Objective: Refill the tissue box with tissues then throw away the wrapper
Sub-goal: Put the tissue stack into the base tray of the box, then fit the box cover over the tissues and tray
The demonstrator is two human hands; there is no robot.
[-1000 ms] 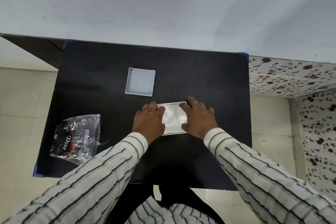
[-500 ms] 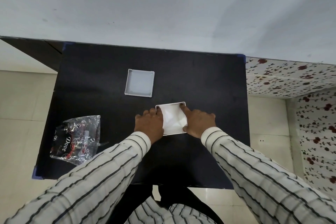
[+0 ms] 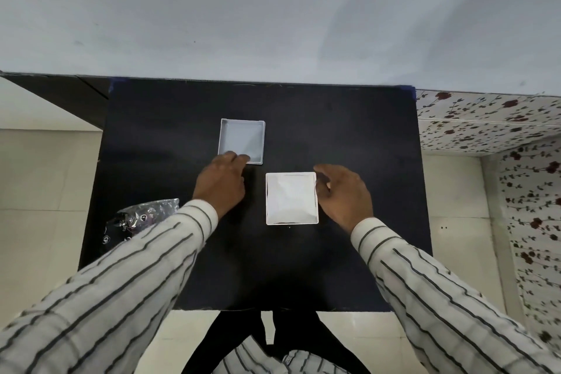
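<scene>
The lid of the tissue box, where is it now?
In the head view the lid lies upturned on the black table, beyond and left of the tissue box; the left hand reaches its near edge.

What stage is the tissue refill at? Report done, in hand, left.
Done: tissues fill the open tissue box, and the wrapper lies emptied at the table's left edge. In hand: the left hand touches the lid; the right hand is beside the box. Left: fit the lid, then bin the wrapper.
</scene>
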